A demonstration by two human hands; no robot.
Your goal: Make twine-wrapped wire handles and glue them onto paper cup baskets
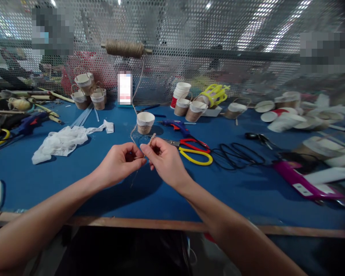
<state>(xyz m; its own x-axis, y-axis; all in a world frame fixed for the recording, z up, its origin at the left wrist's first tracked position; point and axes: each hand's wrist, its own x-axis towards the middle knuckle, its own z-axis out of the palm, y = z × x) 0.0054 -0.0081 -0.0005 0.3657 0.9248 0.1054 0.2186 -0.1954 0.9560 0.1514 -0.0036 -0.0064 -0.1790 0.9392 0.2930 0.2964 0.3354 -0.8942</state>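
Note:
My left hand (121,161) and my right hand (163,158) meet above the blue table (74,180), both pinched on a thin strand of brown twine (139,82). The twine runs up from my fingers to a spool (124,48) mounted on the perforated metal screen. A short loose end hangs below my left fingers. A small paper cup wrapped in twine (145,122) stands just behind my hands. Red and yellow scissors (194,150) lie right of my right hand.
A blue glue gun (176,125) lies behind the scissors, a black cable (237,154) to their right. White cloth (63,140) lies at left. Wrapped cups (87,92) stand at the back left, more cups (186,103) at the back centre. The table's wooden edge (161,224) is close to me.

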